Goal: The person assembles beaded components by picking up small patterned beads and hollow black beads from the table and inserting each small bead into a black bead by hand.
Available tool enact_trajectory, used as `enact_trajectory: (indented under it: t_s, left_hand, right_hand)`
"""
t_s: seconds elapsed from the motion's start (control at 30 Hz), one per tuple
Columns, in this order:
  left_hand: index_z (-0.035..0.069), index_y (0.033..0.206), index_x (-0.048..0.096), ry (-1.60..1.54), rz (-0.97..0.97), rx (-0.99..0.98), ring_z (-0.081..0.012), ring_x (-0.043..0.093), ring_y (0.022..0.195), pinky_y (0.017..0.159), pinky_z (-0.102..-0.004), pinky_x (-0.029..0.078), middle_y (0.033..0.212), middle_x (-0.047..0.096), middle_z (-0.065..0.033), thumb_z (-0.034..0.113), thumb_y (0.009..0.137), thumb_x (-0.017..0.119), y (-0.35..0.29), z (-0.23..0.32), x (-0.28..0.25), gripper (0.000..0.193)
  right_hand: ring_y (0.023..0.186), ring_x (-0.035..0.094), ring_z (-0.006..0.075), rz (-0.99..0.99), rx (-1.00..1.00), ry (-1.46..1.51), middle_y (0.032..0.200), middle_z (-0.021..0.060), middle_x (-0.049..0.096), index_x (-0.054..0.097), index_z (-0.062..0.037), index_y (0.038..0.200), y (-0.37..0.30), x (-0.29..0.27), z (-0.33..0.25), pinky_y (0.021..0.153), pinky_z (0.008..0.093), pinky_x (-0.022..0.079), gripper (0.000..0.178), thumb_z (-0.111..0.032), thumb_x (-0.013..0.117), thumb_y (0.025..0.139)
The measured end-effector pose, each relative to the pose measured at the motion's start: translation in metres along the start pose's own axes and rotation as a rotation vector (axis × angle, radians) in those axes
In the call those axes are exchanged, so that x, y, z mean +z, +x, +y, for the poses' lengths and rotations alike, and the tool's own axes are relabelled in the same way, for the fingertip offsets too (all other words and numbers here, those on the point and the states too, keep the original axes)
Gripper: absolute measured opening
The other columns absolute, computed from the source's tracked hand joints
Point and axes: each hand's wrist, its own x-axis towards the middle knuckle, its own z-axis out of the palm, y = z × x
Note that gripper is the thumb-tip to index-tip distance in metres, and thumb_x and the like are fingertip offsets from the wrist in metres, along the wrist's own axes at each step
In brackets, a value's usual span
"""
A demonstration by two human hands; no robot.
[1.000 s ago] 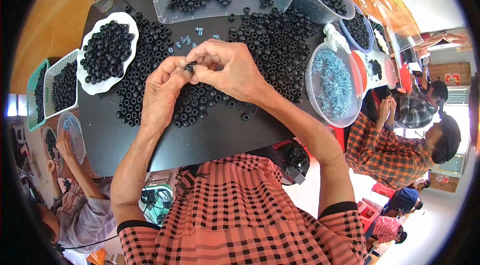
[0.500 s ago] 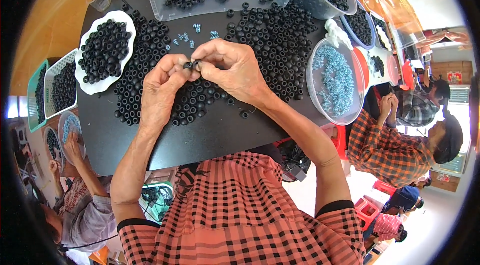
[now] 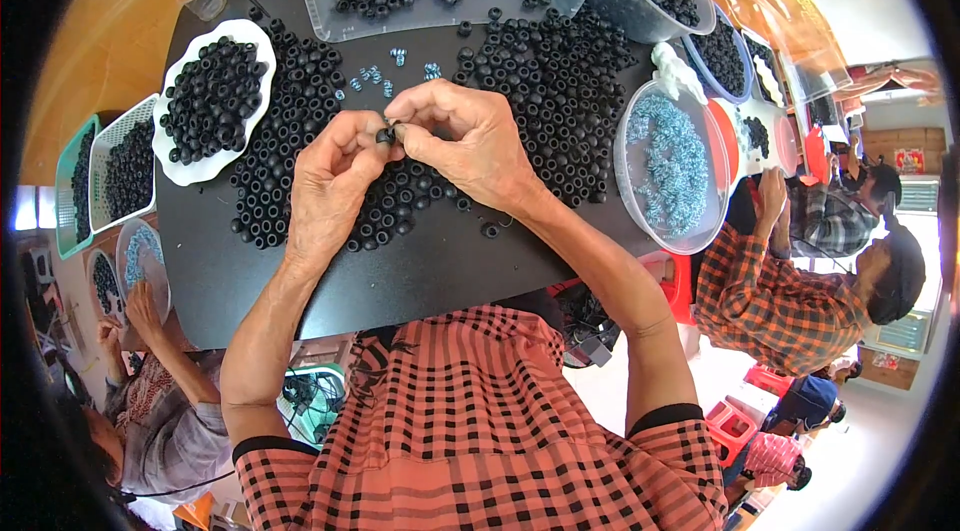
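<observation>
My left hand [image 3: 333, 181] and my right hand [image 3: 468, 139] meet above the dark table, fingertips close together. Between the left thumb and fingers is pinched a black bead [image 3: 384, 136]. The right thumb and forefinger close on a small dark piece against it, mostly covered by the fingertips, so I cannot tell its kind. Loose black beads [image 3: 290, 121] spread over the table left of my hands, below them and to the right. Just beyond my fingertips lie several small clear-blue pieces [image 3: 371, 76].
A clear bin [image 3: 350, 29] with black beads stands at the far side. At left are a white scalloped plate [image 3: 262, 81] of beads and a white basket [image 3: 125, 126]. At right is a round tub [image 3: 722, 193] of blue pieces. Co-workers sit on both sides.
My left hand has shifted slightly right and its fingers have turned a little around the bead. My right hand stays nearly in place. The co-worker in orange plaid has raised a hand.
</observation>
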Motion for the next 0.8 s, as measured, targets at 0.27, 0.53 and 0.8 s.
enact_trajectory:
  t_s: [0.27, 0.53, 0.8]
  left_hand:
    - [0.002, 0.103, 0.059, 0.039, 0.007, 0.0, -0.0027, 0.054, 0.083, 0.077, -0.019, 0.044, 0.086, 0.058, 0.0043, 0.001, 0.09, 0.054, -0.0017, -0.0025, -0.0029, 0.014]
    - [0.001, 0.102, 0.059, 0.047, 0.051, 0.0, -0.0009, 0.049, 0.075, 0.07, -0.0179, 0.041, 0.082, 0.053, 0.0059, 0.001, 0.089, 0.055, -0.0027, -0.0025, 0.0004, 0.014]
    - [0.001, 0.103, 0.059, 0.03, 0.027, -0.003, -0.0021, 0.053, 0.077, 0.074, -0.0183, 0.044, 0.082, 0.055, 0.005, 0.003, 0.09, 0.055, -0.0003, 0.0003, -0.0004, 0.014]
  right_hand:
    - [0.073, 0.061, 0.0085, -0.021, -0.209, -0.223, 0.089, 0.0055, 0.064, 0.065, 0.003, 0.09, -0.0008, 0.0008, -0.0053, 0.066, 0.0226, 0.052, 0.012, 0.004, 0.064, 0.078]
    - [0.073, 0.062, 0.0096, 0.017, -0.362, -0.377, 0.089, 0.0062, 0.065, 0.066, 0.0002, 0.089, -0.0023, 0.0041, -0.0057, 0.065, 0.023, 0.051, 0.016, 0.006, 0.066, 0.074]
    - [0.074, 0.063, 0.0132, -0.005, -0.295, -0.238, 0.087, 0.0066, 0.065, 0.067, -0.0014, 0.089, 0.0014, 0.0035, -0.0006, 0.065, 0.0261, 0.051, 0.014, 0.003, 0.065, 0.076]
